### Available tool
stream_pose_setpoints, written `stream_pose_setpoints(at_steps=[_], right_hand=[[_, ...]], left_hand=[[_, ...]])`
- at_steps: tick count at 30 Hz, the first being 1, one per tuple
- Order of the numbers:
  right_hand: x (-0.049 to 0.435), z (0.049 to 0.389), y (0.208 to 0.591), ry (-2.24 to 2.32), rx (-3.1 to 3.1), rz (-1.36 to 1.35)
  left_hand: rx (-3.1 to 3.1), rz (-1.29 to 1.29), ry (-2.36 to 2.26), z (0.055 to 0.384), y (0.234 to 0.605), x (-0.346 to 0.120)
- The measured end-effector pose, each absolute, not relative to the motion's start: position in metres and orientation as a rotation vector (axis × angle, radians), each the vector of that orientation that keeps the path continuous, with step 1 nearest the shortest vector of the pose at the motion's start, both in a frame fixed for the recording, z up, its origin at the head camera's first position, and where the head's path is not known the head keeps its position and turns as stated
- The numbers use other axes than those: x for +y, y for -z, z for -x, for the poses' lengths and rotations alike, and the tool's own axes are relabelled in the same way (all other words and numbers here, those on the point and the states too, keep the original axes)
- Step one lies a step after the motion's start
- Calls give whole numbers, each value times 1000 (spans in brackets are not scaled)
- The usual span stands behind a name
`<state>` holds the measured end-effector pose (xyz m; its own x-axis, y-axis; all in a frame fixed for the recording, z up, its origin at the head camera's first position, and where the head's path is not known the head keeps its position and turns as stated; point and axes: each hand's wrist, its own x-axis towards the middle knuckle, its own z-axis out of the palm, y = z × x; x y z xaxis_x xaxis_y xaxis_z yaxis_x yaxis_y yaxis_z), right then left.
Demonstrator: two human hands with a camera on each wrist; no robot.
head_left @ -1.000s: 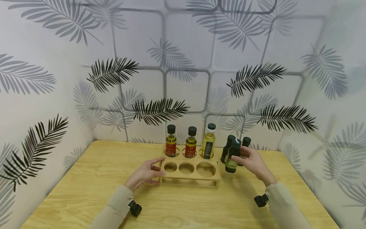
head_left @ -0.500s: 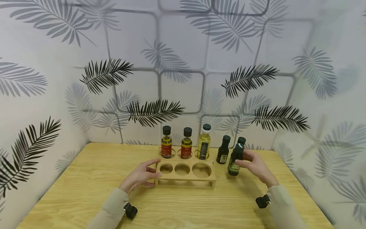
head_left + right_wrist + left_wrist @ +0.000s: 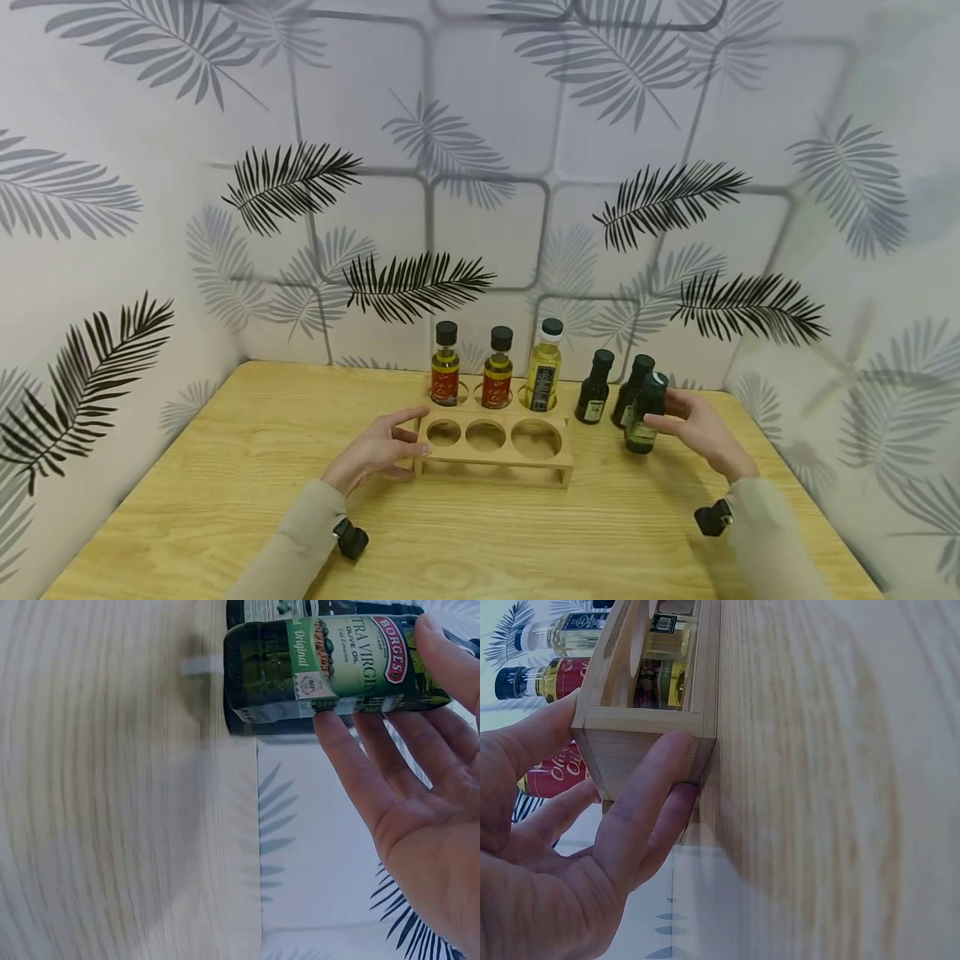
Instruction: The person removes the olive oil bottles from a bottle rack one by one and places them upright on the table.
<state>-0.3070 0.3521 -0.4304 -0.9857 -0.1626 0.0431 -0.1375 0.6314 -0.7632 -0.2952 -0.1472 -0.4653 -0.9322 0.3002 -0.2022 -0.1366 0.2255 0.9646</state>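
A wooden bottle rack (image 3: 491, 454) with two tiers of round holes stands on the table. My left hand (image 3: 378, 450) holds its left end, thumb and fingers against the end panel (image 3: 637, 761). In the back row stand two red-labelled olive oil bottles (image 3: 444, 383) (image 3: 497, 385) and a taller clear bottle of yellow oil (image 3: 543, 379). To the rack's right, my right hand (image 3: 701, 433) grips a small dark green olive oil bottle (image 3: 330, 664) by its upper part. Whether its base touches the table cannot be told. Two similar dark bottles (image 3: 594, 392) (image 3: 628, 400) stand just behind it.
The light wood table (image 3: 480, 542) meets a leaf-patterned wall (image 3: 495, 225) close behind the bottles. Three front holes of the rack (image 3: 442, 433) hold nothing. Each forearm wears a small black device (image 3: 350, 539) at the wrist.
My right hand has carried the dark olive oil bottle to the right, from in front of the leftmost dark bottle to beside the other one. The left hand stays on the rack.
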Motion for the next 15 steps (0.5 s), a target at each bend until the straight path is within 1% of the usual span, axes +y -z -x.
stream_pose_setpoints(at_steps=[15], right_hand=[[379, 312, 424, 1166, 2835, 276]], left_hand=[[2150, -140, -1775, 295, 464, -146]])
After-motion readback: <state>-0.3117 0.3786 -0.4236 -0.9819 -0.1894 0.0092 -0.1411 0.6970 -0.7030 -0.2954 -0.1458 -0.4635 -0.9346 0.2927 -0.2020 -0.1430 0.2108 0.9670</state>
